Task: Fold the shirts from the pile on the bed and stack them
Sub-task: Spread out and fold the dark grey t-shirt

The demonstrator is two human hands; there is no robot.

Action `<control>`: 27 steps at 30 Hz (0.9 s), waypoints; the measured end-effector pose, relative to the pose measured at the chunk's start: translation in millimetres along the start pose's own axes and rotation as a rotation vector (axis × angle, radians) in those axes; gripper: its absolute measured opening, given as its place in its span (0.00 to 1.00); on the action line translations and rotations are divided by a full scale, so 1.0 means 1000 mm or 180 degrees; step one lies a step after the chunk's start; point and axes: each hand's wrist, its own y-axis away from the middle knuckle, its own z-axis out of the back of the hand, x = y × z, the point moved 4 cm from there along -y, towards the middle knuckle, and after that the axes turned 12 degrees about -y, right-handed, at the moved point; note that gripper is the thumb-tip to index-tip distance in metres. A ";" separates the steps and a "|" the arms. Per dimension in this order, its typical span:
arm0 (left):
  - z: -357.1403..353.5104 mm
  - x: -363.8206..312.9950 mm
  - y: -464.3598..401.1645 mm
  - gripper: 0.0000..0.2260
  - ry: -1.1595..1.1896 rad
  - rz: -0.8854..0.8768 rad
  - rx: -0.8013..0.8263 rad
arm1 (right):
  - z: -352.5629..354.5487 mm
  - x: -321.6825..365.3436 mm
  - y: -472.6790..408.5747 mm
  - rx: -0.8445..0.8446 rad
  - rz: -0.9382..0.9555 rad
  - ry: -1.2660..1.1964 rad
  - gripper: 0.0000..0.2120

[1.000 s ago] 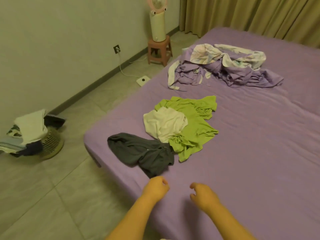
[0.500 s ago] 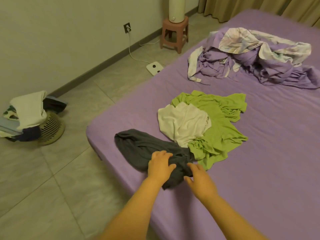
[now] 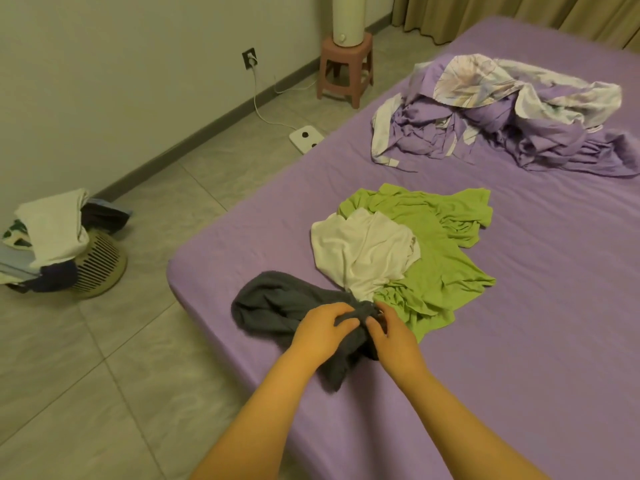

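A crumpled dark grey shirt (image 3: 273,306) lies near the corner of the purple bed (image 3: 536,323). My left hand (image 3: 322,332) and my right hand (image 3: 391,336) both grip its bunched cloth at the right end. Just behind it a white shirt (image 3: 360,251) lies on top of a spread green shirt (image 3: 440,261), both unfolded and creased.
A heap of purple and patterned bedding (image 3: 512,116) sits at the far side of the bed. On the floor to the left a basket (image 3: 93,268) overflows with clothes. A pink stool (image 3: 346,67) with a fan base and a white power strip (image 3: 306,138) stand by the wall.
Both hands have reached forward from the bed's near edge onto the grey shirt and closed on its cloth. The camera has come closer to the pile.
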 end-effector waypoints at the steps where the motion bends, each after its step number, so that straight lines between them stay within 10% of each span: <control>1: 0.010 -0.013 0.003 0.09 0.0112 -0.0065 -0.0038 | 0.005 0.009 0.002 -0.0002 0.0072 -0.0121 0.18; 14: 0.114 -0.253 0.064 0.05 0.0608 -0.1059 -0.0808 | 0.176 0.124 0.110 0.0151 0.0952 -0.1330 0.11; 27: 0.096 -0.439 0.166 0.12 0.0320 -0.1732 -0.0770 | 0.438 0.173 0.271 -0.1123 0.1678 -0.2031 0.09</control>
